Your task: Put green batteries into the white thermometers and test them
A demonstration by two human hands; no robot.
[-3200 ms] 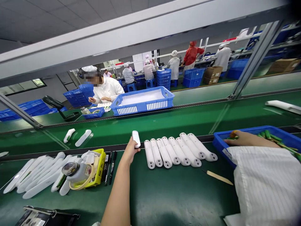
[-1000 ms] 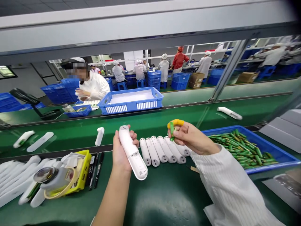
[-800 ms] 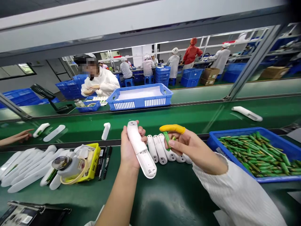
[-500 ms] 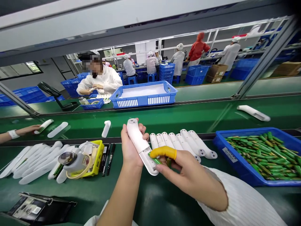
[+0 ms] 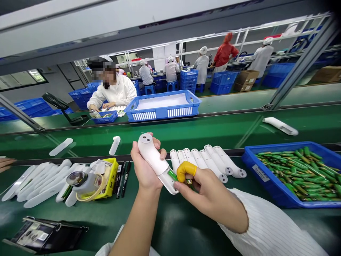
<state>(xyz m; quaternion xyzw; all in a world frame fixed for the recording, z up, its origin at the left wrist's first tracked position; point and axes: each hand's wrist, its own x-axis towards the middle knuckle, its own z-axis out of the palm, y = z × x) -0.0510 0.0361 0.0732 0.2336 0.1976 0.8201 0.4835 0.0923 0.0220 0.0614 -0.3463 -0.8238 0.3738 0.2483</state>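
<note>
My left hand (image 5: 146, 167) is wrapped round a white handheld device (image 5: 153, 154), its end with two round holes tilted up and away. The battery compartment in its lower part lies uncovered. A green battery (image 5: 172, 174) sits in that compartment, touched by the fingers of my right hand (image 5: 202, 185). A yellow finger cot (image 5: 186, 170) covers the index finger. Another battery (image 5: 189, 181) shows its end, held in the curled fingers of the same hand. Behind my hands lies a row of similar white devices (image 5: 207, 161). To the right, a blue bin (image 5: 262, 177) holds many green batteries.
White device parts (image 5: 39, 179) lie at left beside a yellow basket (image 5: 113, 177), a bottle (image 5: 90, 185) and black markers (image 5: 125, 179). Across the green belt (image 5: 207, 129), which carries white devices, stand a blue tray (image 5: 162, 113) and a co-worker (image 5: 114, 87). Another person's hand (image 5: 6, 163) is at far left.
The battery now lies in the compartment, my right index finger bent more over it. Devices on the belt have shifted left. The other person's hand at left has drawn back.
</note>
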